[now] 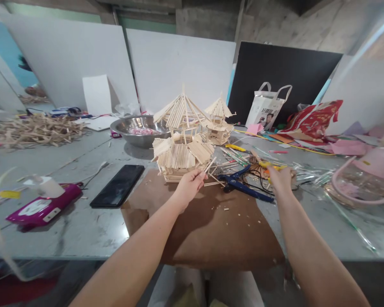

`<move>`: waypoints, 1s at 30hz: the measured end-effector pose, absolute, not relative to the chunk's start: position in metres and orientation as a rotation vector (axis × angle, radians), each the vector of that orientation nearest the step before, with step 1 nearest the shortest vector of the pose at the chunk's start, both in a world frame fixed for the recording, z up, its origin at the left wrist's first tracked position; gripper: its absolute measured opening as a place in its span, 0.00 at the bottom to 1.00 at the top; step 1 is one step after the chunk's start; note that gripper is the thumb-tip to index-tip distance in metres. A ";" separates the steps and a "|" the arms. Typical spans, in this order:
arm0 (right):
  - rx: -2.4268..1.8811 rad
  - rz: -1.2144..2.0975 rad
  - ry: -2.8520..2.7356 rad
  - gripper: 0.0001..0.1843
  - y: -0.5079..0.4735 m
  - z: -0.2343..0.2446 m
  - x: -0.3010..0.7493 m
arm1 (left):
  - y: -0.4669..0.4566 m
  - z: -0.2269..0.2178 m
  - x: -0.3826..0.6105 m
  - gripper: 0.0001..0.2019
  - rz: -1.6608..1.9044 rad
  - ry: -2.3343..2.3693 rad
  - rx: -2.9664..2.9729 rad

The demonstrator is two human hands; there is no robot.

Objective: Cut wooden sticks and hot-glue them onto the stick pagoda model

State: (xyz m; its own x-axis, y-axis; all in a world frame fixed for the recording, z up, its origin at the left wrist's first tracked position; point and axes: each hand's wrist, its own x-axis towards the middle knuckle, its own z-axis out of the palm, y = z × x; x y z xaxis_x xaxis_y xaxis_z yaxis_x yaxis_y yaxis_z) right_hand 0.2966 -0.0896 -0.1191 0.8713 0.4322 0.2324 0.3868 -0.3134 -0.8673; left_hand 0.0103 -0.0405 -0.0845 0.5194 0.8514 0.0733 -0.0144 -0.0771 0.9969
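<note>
My left hand (190,187) is closed in a pinch on a short wooden stick (210,165) that points up and right. Right behind it stands a pavilion model (181,157) built from thin wooden sticks, with a cone-shaped open roof frame. My right hand (280,178) is closed around a yellow tool (266,165) above the clutter on the right; the fingers hide much of it, and its exact kind is unclear. Blue-handled pliers (243,184) lie between my hands, on the edge of a brown sheet (211,230).
A smaller stick pavilion (218,123) and a metal bowl (141,132) stand behind. To the left are a black phone (117,186), a purple power strip (45,207) and a stick pile (35,130). A pink clear container (366,177) and white bag (265,106) are on the right.
</note>
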 end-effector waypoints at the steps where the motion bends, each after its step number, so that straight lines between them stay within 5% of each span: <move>1: -1.985 -0.026 -0.583 0.33 -0.090 -0.116 0.289 | -0.040 -0.085 0.010 0.09 0.852 0.765 1.484; 4: -2.111 -0.216 -0.919 0.23 -0.091 -0.107 0.264 | -0.039 -0.086 0.010 0.09 0.865 0.770 1.496; 6: -2.102 -0.028 -1.280 0.15 -0.094 -0.103 0.250 | -0.039 -0.088 0.010 0.09 0.875 0.774 1.511; 15: -2.460 0.160 -1.917 0.14 -0.104 -0.101 0.240 | -0.040 -0.091 0.012 0.09 0.933 0.751 1.551; 22: -2.252 0.001 -1.694 0.17 -0.103 -0.096 0.240 | -0.040 -0.090 0.011 0.09 0.940 0.742 1.567; 30: -1.495 0.309 -1.015 0.17 -0.104 -0.090 0.239 | -0.041 -0.088 0.010 0.10 0.975 0.747 1.610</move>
State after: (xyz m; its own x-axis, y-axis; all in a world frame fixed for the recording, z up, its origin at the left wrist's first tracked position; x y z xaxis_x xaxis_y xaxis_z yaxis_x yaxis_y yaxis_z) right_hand 0.2391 -0.1035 -0.0901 0.5783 0.7313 0.3615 0.4054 0.1269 -0.9053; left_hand 0.0102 -0.0408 -0.0881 0.4708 0.8547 0.2189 -0.0106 -0.2426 0.9701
